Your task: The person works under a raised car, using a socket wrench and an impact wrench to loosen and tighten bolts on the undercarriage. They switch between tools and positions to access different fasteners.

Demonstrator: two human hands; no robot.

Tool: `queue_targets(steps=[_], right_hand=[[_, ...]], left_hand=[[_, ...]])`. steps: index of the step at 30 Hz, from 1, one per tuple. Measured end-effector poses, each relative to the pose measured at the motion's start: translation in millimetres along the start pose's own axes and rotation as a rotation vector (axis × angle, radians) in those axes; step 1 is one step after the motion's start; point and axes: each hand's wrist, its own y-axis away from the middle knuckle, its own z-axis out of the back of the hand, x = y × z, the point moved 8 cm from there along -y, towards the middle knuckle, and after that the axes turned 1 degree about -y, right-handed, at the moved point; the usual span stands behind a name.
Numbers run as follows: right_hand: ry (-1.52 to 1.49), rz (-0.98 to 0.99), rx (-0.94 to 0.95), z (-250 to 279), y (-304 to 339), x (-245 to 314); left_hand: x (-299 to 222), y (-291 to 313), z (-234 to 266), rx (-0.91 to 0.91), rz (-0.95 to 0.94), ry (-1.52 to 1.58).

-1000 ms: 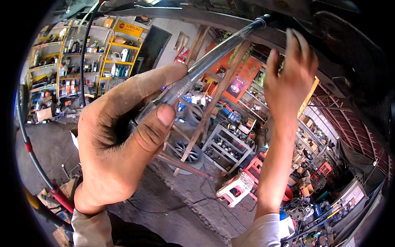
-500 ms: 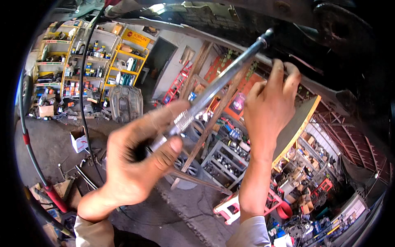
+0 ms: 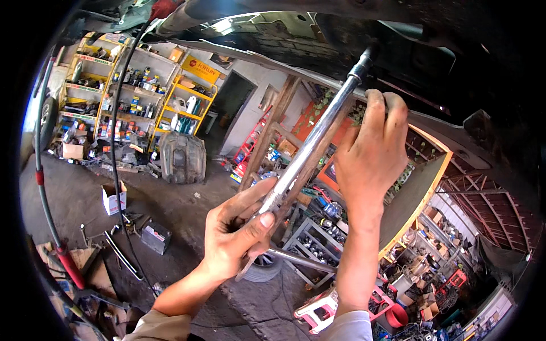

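A long chrome socket wrench slants up to the right, its upper end meeting the dark underside of a vehicle. My left hand is closed round its knurled lower part, thumb on top. Below that hand, a second metal bar runs off to the right, passing behind my right forearm. My right hand is raised to the right of the wrench, close to the vehicle's lower edge. Its fingers are apart and slightly bent, with nothing visible in them. What the socket end sits on is lost in shadow.
Shelves of bottles and boxes line the far left wall. A dark hose hangs on the left. On the floor are a white box, a battery and a plastic stool. A wooden post stands ahead.
My left hand has shifted to the right, and its grip now shows closed round the knurled part. The wrench stands steeper. My right hand is slightly lower, and the whole view has moved a little.
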Motion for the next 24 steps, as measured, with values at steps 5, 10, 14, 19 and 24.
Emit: queue_targets(steps=[5,10,14,19,24], right_hand=[[-0.022,0.020,0.079,6.4,-3.7,3.7],[-0.048,-0.003,0.161,5.8,-3.9,-6.5],[-0.425,0.007,0.053,21.5,9.1,-14.1],[-0.330,-0.290,0.455,42.6,125.2,-65.8],[-0.501,-0.615,1.045,56.1,290.6,-156.4]], left_hand=[[11.2,-4.6,1.9,-0.048,-0.034,0.132],[19.4,-7.3,4.7,-0.058,0.001,0.127],[14.8,-10.0,7.7,-0.088,0.004,0.121],[18.9,-12.0,8.3,-0.084,0.015,0.073],[14.9,-14.7,6.0,-0.071,0.067,-0.122]])
